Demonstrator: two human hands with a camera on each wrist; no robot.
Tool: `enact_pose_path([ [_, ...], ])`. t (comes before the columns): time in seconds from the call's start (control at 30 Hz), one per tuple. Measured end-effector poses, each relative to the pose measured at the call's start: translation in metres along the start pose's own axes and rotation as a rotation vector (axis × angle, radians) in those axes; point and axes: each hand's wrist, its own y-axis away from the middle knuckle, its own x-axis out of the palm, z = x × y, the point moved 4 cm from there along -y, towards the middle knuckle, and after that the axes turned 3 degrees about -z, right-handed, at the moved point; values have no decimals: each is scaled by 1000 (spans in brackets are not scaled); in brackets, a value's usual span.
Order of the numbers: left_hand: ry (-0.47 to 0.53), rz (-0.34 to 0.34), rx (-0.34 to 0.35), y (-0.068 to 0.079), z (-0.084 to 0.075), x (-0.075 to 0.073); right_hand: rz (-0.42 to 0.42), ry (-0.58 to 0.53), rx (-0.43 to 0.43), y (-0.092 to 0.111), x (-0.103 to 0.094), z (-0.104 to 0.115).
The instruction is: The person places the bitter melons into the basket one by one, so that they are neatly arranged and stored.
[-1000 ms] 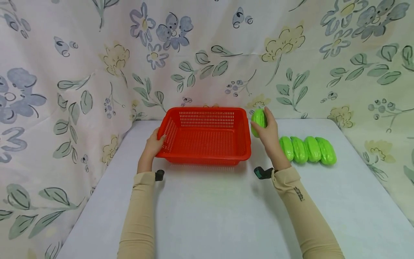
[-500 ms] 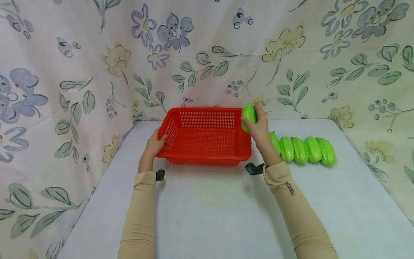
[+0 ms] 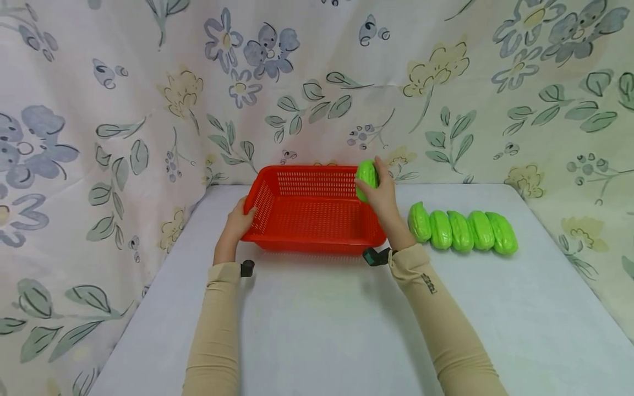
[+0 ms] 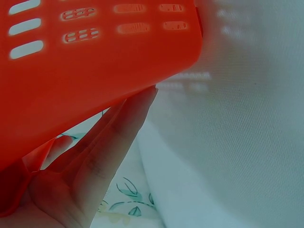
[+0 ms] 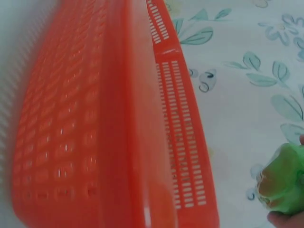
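Note:
A red plastic basket (image 3: 317, 243) with slotted sides stands towards the back of the table. My left hand (image 3: 238, 223) grips its left rim, thumb above; in the left wrist view the fingers (image 4: 118, 123) stretch along the underside of the rim. My right hand (image 3: 385, 198) holds a shiny, ridged green gourd (image 3: 365, 180) upright between thumb and fingers, over the basket's back right corner. In the right wrist view the gourd (image 5: 282, 183) appears at the right edge, above rim height and apart from the basket wall (image 5: 61, 123). No gourd shows inside the basket.
Several similar green gourds (image 3: 462, 232) lie side by side in a row on the white table (image 3: 307, 319), right of the basket. A floral curtain (image 3: 317, 82) hangs behind the table and along its left side.
My right hand has carried the green gourd leftwards from beside the basket to over its back right corner, uncovering the leftmost gourd of the row. The left hand keeps its grip on the rim.

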Motion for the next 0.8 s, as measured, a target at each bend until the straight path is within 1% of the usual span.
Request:
enact_pose_path([
  [0.23,27,16,-15,1,1,-2,18,2,-3,1,18,5],
  [0.4,19,9,-7,2,1,-1,36,6,-6,2,30,7],
  [0.6,14,6,3,1,2,0,57,40,11,2,42,3],
  [0.8,18,0,7,2,1,-1,67,66,3,2,52,5],
])
